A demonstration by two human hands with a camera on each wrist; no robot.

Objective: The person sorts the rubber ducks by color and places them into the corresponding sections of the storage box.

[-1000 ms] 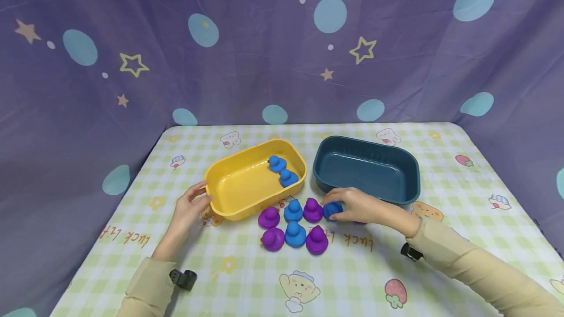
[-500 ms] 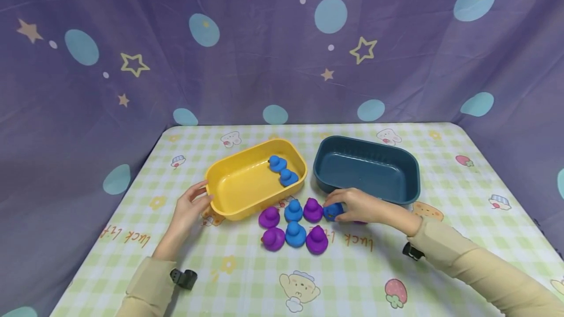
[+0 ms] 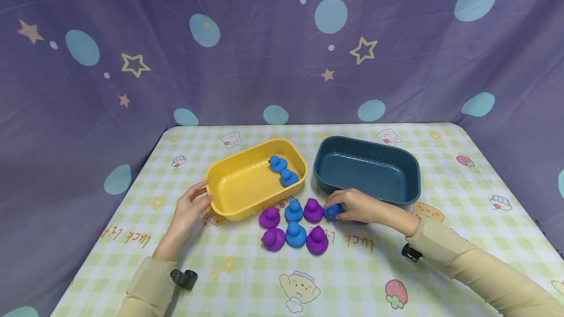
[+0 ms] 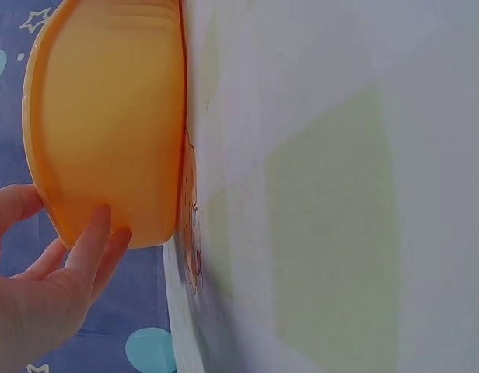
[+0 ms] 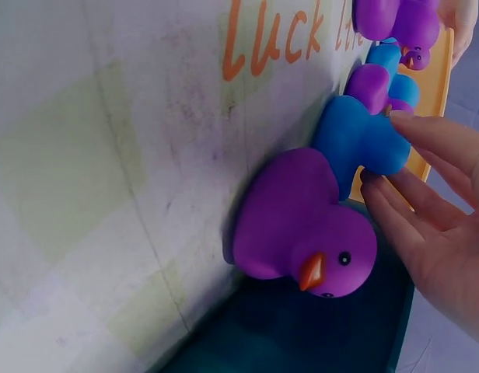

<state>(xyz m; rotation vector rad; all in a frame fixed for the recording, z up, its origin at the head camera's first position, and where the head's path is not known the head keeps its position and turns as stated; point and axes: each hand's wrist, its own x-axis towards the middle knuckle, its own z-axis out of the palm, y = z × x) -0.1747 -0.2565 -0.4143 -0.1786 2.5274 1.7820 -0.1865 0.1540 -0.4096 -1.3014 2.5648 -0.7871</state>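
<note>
My right hand (image 3: 359, 206) pinches a blue rubber duck (image 3: 332, 212) by its head, thumb on one side and fingers on the other; the duck sits low at the row's right end. Beside it, a purple rubber duck (image 5: 290, 217) stands on the cloth, mostly hidden by the hand in the head view. My left hand (image 3: 188, 207) rests its fingertips against the outer end of the yellow bin (image 4: 107, 116), with fingers only slightly bent. Two blue ducks (image 3: 288, 178) lie inside that bin. More blue ducks (image 3: 295, 234) and purple ducks (image 3: 317, 240) stand in two rows in front.
A dark teal bin (image 3: 367, 170) stands to the right of the yellow one, just behind the right hand. A green checked cloth (image 3: 238, 282) with printed cartoons covers the table. A purple patterned curtain (image 3: 264, 62) hangs behind.
The right fingers have shifted slightly on the blue duck, whose face has turned more into view. The left hand and both bins stay in place.
</note>
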